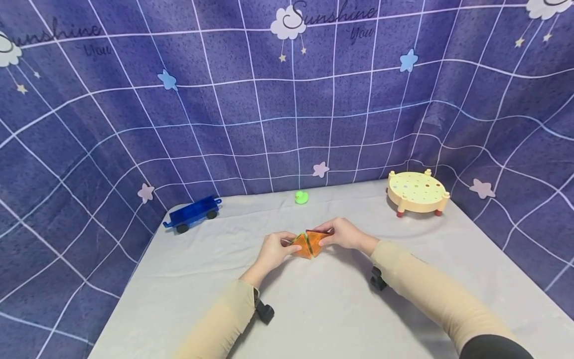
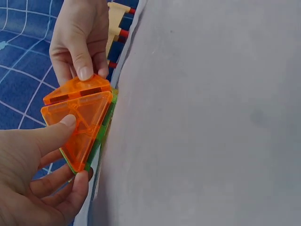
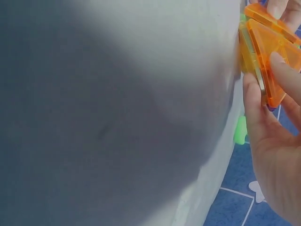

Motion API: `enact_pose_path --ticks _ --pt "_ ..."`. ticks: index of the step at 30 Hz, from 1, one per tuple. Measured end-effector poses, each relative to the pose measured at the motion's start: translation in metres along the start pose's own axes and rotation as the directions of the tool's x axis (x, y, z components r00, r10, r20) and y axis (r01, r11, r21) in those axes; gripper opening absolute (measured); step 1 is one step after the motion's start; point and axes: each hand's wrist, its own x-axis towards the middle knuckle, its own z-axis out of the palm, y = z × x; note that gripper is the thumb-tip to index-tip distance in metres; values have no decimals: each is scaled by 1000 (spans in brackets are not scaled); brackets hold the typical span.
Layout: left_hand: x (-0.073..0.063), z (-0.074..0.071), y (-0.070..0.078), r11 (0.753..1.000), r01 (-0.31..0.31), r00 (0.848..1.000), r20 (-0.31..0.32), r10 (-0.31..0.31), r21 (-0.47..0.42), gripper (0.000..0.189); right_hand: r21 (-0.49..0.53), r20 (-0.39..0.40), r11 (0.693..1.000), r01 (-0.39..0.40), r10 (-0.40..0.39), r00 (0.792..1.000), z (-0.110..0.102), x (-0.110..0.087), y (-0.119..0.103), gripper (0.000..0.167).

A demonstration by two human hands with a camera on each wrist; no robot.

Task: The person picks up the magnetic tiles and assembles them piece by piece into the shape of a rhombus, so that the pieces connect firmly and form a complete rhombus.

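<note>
My left hand (image 1: 271,252) pinches an orange see-through triangular magnetic tile (image 2: 94,110), thumb on its face and fingers behind. A green-edged tile (image 2: 102,129) shows behind that triangle in the left wrist view. On the other side, my right hand (image 1: 344,234) pinches a second orange triangular tile (image 1: 316,241) between thumb and fingers. Behind this one, a yellow piece (image 3: 246,52) and a purple corner show in the right wrist view. The two orange triangles stand edge to edge, a narrow dark seam between them, over the middle of the table.
A small green duck (image 1: 301,198) sits behind the hands near the table's back edge. At the back left stands a blue toy trailer (image 1: 193,212) with black wheels. A cream oval pegged toy table (image 1: 417,192) is at the back right. A blue gridded curtain (image 1: 224,109) surrounds the white-covered table (image 1: 323,314).
</note>
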Motion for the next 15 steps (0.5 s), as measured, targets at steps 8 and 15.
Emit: enact_pose_path --ticks 8,15 --pt "2 2 1 1000 18 1000 -4 -18 9 23 -11 3 1000 5 -5 1000 1 2 1 36" --pt "2 4 1 1000 19 1000 -8 -19 13 24 -45 -9 998 32 -33 999 2 2 -3 37"
